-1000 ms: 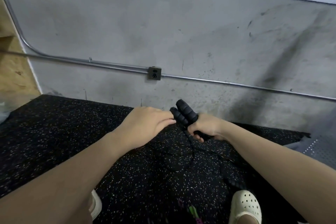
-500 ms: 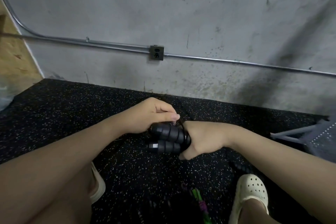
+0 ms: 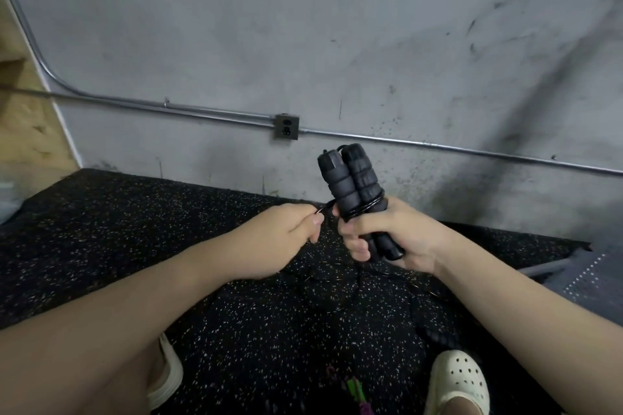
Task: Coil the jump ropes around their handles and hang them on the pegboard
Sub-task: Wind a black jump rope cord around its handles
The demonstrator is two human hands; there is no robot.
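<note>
Up come the paired handles (image 3: 352,185) from lying flat to upright in our right hand (image 3: 387,239), while our left hand (image 3: 286,236) just beside pinches the rope (image 3: 328,207), pulling sideways across them.

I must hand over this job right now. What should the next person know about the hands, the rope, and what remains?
Right hand grips both black handles together, upright.
Left hand pinches the rope and holds it taut beside the handles.
Done: a few turns of rope lie around the handles.
Left: coil the loose rope lying on the mat, then hang the bundle. No pegboard is in view.
</note>
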